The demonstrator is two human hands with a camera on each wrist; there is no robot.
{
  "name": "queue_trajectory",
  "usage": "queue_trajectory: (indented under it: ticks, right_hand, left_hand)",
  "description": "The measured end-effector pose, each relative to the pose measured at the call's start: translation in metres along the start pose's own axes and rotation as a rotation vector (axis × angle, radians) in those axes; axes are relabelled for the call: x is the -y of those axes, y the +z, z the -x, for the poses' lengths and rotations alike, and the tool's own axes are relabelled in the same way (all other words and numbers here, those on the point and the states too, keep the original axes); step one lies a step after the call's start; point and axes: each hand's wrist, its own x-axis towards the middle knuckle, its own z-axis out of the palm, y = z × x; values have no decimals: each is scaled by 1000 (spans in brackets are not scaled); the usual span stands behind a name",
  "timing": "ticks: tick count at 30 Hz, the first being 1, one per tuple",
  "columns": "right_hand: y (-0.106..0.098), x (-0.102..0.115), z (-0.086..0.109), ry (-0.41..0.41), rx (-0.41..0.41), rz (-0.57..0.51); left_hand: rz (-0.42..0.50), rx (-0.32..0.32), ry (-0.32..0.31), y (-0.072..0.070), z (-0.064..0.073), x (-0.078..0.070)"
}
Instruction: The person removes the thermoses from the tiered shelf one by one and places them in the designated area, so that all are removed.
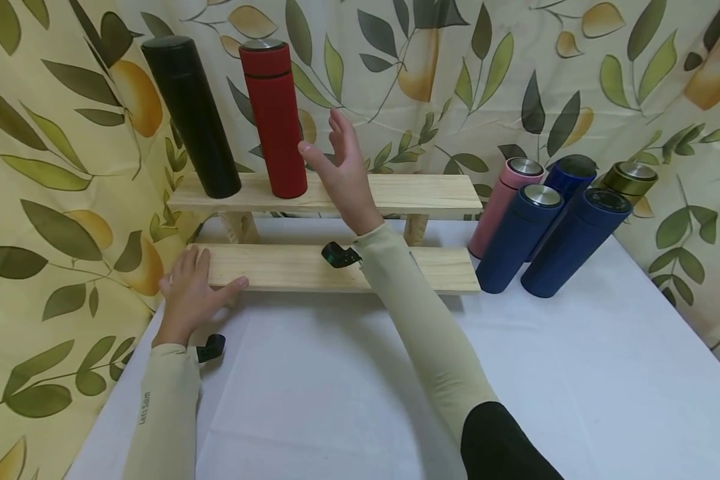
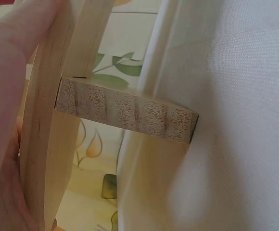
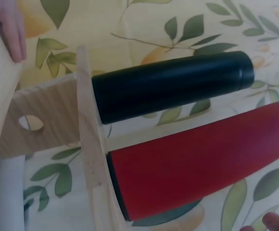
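Observation:
A black thermos bottle and a red thermos bottle stand upright on the upper board of a two-tier wooden rack. Just right of the red bottle is my right hand, fingers raised and thumb apart, with nothing held. In the right wrist view its fingertips show at the lower right corner, apart from the red bottle. My left hand rests on the left end of the lower board, thumb along the front edge. The left wrist view has that hand lying against the board.
At the rack's right end several bottles stand grouped on the white tablecloth: a pink bottle, blue bottles such as the front one, and an olive-gold bottle. A leaf-patterned curtain hangs behind the rack and down the left side.

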Motion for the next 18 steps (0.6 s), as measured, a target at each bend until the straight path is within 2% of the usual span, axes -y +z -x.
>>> queue_trajectory:
  ticks: [12, 18]
  right_hand:
    - [29, -2, -31, 98, -5, 69]
    - [37, -4, -42, 151, -19, 44]
  left_hand:
    - [13, 12, -12, 0, 3, 0]
    - [10, 6, -3, 0, 1, -1]
